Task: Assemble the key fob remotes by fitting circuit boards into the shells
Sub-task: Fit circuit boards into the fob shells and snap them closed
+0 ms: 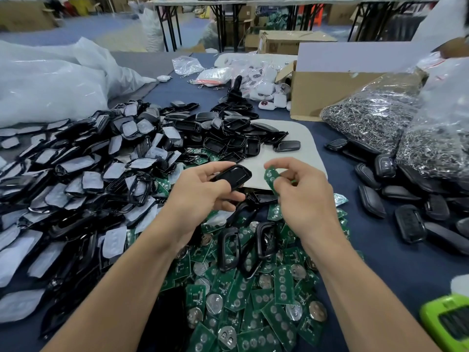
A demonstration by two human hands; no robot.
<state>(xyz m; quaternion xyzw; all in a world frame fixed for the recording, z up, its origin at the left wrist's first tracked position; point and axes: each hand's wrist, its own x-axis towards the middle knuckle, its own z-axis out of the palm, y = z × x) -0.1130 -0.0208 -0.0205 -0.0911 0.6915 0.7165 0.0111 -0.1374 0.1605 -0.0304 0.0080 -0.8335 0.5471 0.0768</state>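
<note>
Closest to the camera, a loose heap of green printed circuit boards with round silver coin cells (pixel 253 303) covers the dark blue table cloth (pixel 385 265) between the two forearms. A lime-green plastic device (pixel 448 323) sits at the lower right corner, partly cut off by the edge. On top of the heap, just below the wrists, lie two hollow black plastic frames (pixel 229 250), side by side.

Above them the left hand (pixel 200 196) is curled round a glossy black key fob shell half (pixel 234 174), with the thumb under it and the fingers along its far edge. The right hand (pixel 302 196) pinches a single green circuit board (pixel 270 175) between thumb and fingertips, tilted on edge. The board is just beside the shell, not touching it and not seated in it.

Behind the hands lies a pale grey rounded mat (pixel 302 146), with more open black shell halves (pixel 228 138) spilling across its far left part. To the left spreads a large pile of black shell fronts backed with white film (pixel 76 184). To the right, closed black key fobs (pixel 406 214) lie scattered on the cloth.

Further back on the right are clear plastic bags full of silver metal rings (pixel 375 115), with a brown cardboard box (pixel 330 90) beside them. Small white remotes (pixel 269 99) are piled just left of the box. A big crumpled white plastic sack (pixel 50 80) fills the far left
</note>
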